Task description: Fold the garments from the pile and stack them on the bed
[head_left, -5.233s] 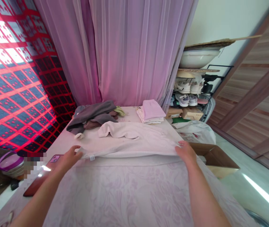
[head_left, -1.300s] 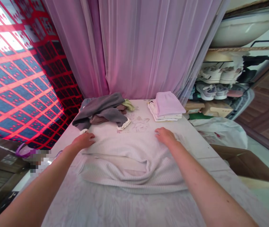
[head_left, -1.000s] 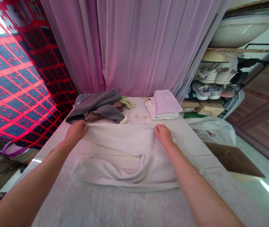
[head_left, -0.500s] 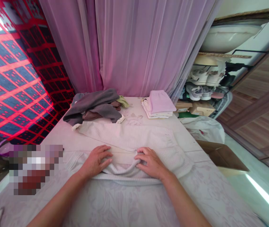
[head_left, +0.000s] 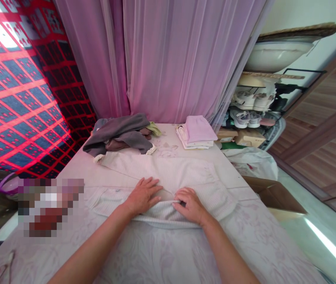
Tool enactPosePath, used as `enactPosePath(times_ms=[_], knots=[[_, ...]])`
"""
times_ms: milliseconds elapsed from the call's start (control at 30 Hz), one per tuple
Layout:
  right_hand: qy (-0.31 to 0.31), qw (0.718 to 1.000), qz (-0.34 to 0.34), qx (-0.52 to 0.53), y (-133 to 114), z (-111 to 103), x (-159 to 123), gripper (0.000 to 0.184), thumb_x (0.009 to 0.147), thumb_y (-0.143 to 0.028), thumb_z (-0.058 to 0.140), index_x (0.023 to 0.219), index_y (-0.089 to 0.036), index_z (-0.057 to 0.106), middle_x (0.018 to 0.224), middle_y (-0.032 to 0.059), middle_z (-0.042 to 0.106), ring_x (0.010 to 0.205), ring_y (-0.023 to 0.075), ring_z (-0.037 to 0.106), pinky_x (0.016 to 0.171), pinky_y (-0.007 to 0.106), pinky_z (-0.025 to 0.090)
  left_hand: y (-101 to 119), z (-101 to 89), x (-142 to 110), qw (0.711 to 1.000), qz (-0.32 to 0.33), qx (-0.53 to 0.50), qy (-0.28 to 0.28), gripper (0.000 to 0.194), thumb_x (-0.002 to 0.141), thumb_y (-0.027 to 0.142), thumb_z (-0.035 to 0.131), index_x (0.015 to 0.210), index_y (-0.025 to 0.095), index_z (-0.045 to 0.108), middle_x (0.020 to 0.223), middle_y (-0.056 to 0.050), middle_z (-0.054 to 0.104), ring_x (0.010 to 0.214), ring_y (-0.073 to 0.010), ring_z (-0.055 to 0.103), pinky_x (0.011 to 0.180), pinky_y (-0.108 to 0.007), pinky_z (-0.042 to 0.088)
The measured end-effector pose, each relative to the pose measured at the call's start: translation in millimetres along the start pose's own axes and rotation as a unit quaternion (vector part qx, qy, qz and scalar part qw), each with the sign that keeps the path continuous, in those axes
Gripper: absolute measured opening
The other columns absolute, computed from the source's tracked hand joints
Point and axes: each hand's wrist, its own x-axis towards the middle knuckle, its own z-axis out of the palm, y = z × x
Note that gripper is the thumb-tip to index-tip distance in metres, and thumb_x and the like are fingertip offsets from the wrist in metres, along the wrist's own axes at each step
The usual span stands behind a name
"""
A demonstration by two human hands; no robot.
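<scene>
A white ribbed knit garment (head_left: 162, 173) lies spread on the bed, its near part folded over in a soft roll. My left hand (head_left: 142, 196) rests flat on that fold with its fingers apart. My right hand (head_left: 190, 205) is curled around the folded edge, pinching the knit close to my left hand. Just beyond the garment sits a crumpled grey garment (head_left: 117, 134) over brown and pale green cloth. A folded pink-and-white stack (head_left: 196, 133) stands at the far right of the bed.
The bed's floral sheet (head_left: 156, 252) runs beneath everything, with a pixelated patch (head_left: 49, 207) on its left. A sheer pink curtain (head_left: 168, 59) hangs behind. To the right are a cardboard box (head_left: 274, 197), a white plastic bag (head_left: 252, 163) and a shoe rack (head_left: 249, 108).
My left hand has slid forward and right across the fold. My right hand has curled tighter into the folded edge. The garment's near roll is bunched slightly more.
</scene>
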Motion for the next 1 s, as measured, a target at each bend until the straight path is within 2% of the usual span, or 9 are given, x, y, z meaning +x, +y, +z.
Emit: enactPosePath(times_ms=[100,200,367,467,567,700,833,900,1000], knots=[[-0.016,1.0,-0.007,-0.01,1,-1,0,0.033,0.087,-0.031,0.053,0.056,-0.019,0.052,0.06,-0.0027,0.058,0.071,0.0138,0.055,0.083,0.031,0.036,-1,6.2,1,1.0,-0.005,0.003,-0.01,0.044,0.089,0.047,0.047,0.129,0.03,0.054,0.148,-0.005,0.041,0.138,-0.0287,0.03,0.111,-0.054,0.021],[-0.014,1.0,-0.004,-0.019,2,-1,1,0.044,0.093,-0.033,0.042,0.053,-0.019,0.051,0.054,-0.003,0.055,0.064,0.0125,0.054,0.079,0.029,0.036,-15,3.2,-4,1.0,-0.022,0.005,0.02,0.044,0.09,0.046,0.045,0.13,0.028,0.053,0.143,-0.005,0.047,0.135,-0.0263,0.036,0.11,-0.05,0.025],[0.081,0.996,0.025,-0.036,5,3,4,0.03,0.094,-0.033,0.041,0.081,-0.021,0.065,0.082,0.0023,0.067,0.081,0.0157,0.059,0.08,0.03,0.036,-78,-25.8,-7,0.984,-0.139,0.063,0.096,0.043,0.091,0.041,0.043,0.125,0.018,0.057,0.135,-0.012,0.054,0.125,-0.0238,0.048,0.106,-0.038,0.035],[0.09,0.994,0.04,-0.048,10,9,5,0.03,0.094,-0.035,0.042,0.083,-0.022,0.067,0.085,0.0032,0.067,0.083,0.017,0.059,0.077,0.029,0.037,-124,-48.6,-13,0.941,-0.28,0.106,0.156,0.043,0.089,0.036,0.045,0.125,0.014,0.056,0.139,-0.016,0.049,0.127,-0.027,0.046,0.106,-0.039,0.036],[0.081,0.994,0.05,-0.049,14,15,4,0.033,0.094,-0.035,0.04,0.078,-0.022,0.066,0.079,0.0033,0.065,0.079,0.0171,0.058,0.073,0.029,0.038,-154,-67.5,-22,0.916,-0.337,0.131,0.174,0.047,0.087,0.031,0.047,0.13,0.01,0.051,0.138,-0.018,0.048,0.126,-0.0293,0.046,0.103,-0.04,0.038],[0.1,0.992,0.046,-0.055,15,20,2,0.033,0.095,-0.034,0.041,0.077,-0.021,0.065,0.079,0.0041,0.065,0.079,0.0168,0.057,0.073,0.029,0.037,-165,-83.2,-32,0.872,-0.392,0.162,0.243,0.05,0.087,0.028,0.046,0.135,0.016,0.045,0.13,-0.017,0.054,0.116,-0.0307,0.053,0.094,-0.043,0.044],[0.113,0.991,0.036,-0.056,16,21,2,0.031,0.094,-0.033,0.042,0.077,-0.021,0.066,0.078,0.0041,0.065,0.077,0.0165,0.057,0.072,0.028,0.037,-167,-91.6,-37,0.81,-0.456,0.156,0.335,0.067,0.084,0.042,0.052,0.145,0.021,0.032,0.122,-0.017,0.056,0.11,-0.0324,0.056,0.086,-0.043,0.047],[0.119,0.991,0.031,-0.054,17,22,2,0.03,0.094,-0.031,0.043,0.077,-0.021,0.066,0.078,0.0039,0.065,0.076,0.0162,0.058,0.072,0.028,0.038,-173,-96.8,-39,0.797,-0.5,0.124,0.316,0.072,0.083,0.051,0.05,0.145,0.022,0.03,0.12,-0.018,0.057,0.106,-0.0337,0.059,0.08,-0.043,0.049],[0.125,0.99,0.027,-0.053,20,24,1,0.029,0.094,-0.03,0.044,0.078,-0.021,0.066,0.078,0.004,0.065,0.076,0.0162,0.058,0.071,0.028,0.039,-192,-115.8,-43,0.803,-0.55,0.095,0.21,0.051,0.085,0.052,0.046,0.125,0.023,0.056,0.108,-0.016,0.065,0.101,-0.0355,0.062,0.075,-0.045,0.05]])
